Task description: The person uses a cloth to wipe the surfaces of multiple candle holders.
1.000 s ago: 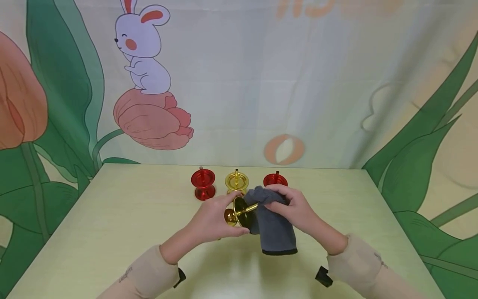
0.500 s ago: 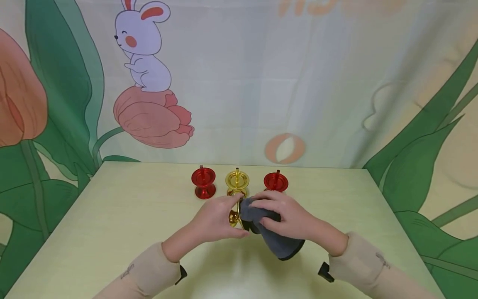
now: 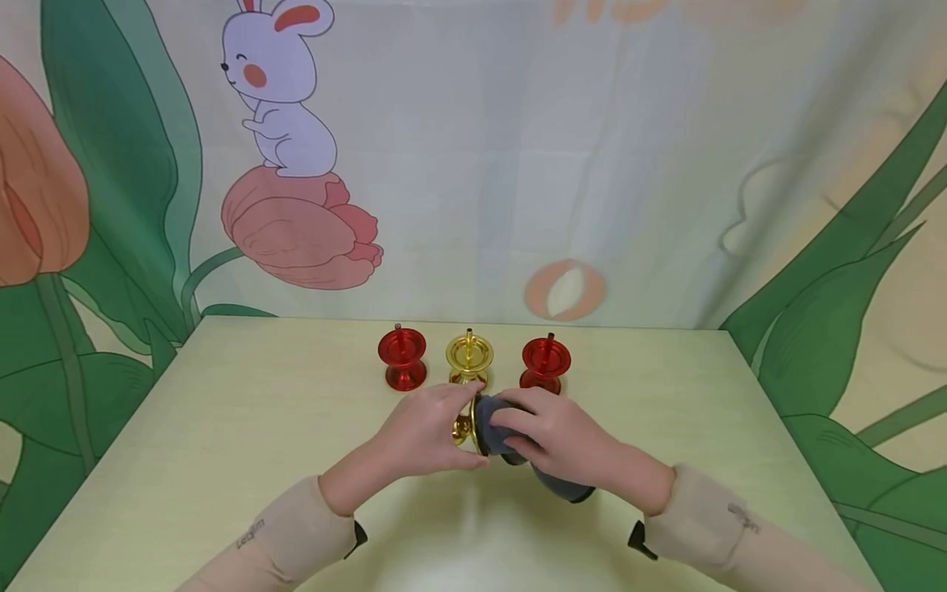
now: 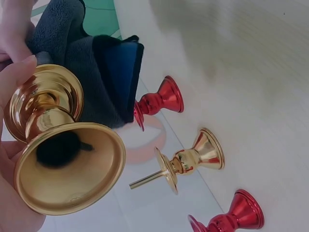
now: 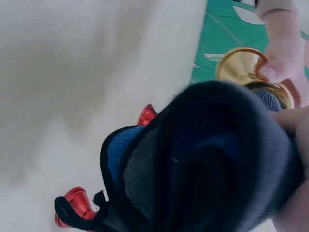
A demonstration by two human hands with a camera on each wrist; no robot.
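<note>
The left hand's [image 3: 425, 432] grip pinches a tilted gold candlestick [image 4: 47, 120] above the surface [image 3: 259, 411]; the right hand's [image 3: 561, 432] grip pinches a gray cloth [image 4: 89, 72] against its dish [image 4: 55, 78]. Behind, two red candlesticks [image 3: 403, 359] flank another gold candlestick [image 3: 469, 355].

Head view, and the grey cloth [image 3: 491, 432] smothers the dish face of the held gold candlestick [image 4: 48, 118]! Left wrist: a red candlestick [image 4: 236, 215] runs off the bottom edge. Right wrist: that cloth (right under the lens) is partly blurred.
</note>
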